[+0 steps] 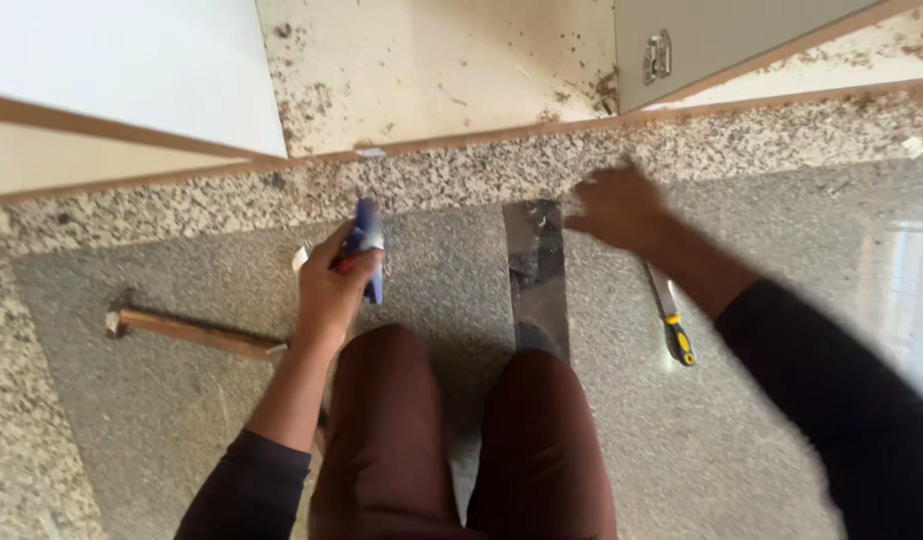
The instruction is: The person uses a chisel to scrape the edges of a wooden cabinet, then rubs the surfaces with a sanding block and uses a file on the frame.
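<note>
Hands are working over a speckled granite floor (762, 420), seen from above past two knees in dark red trousers (462, 440) at the bottom centre of the frame. The left hand (332, 285), left of centre, is closing around a small blue and white object (368, 245), perhaps a tube or a small can; its exact kind is hard to tell. The object is standing nearly upright in the fist, its blue top poking out above the fingers toward the upper part of the frame, with a touch of red showing low in the grip. The right hand (617, 208), right of centre, is blurring slightly and is hovering with fingers spread and loosely curled, holding nothing, just beside the top end of a shiny metal strip (538, 275). Whether its fingertips are touching the strip cannot be told. The strip is long, flat, narrow and grey-silver, is reflecting light, and is lying on the floor, running from the frame's centre down to the right knee.

To the right of the strip, a yellow-and-black-handled blade tool (672, 315) is lying on the floor, partly under the right forearm. At the left, a wooden-handled hammer (187, 332) is lying flat. Along the top, white cabinet panels (132, 70) are standing beside a dusty, debris-flecked surface (432, 70).
</note>
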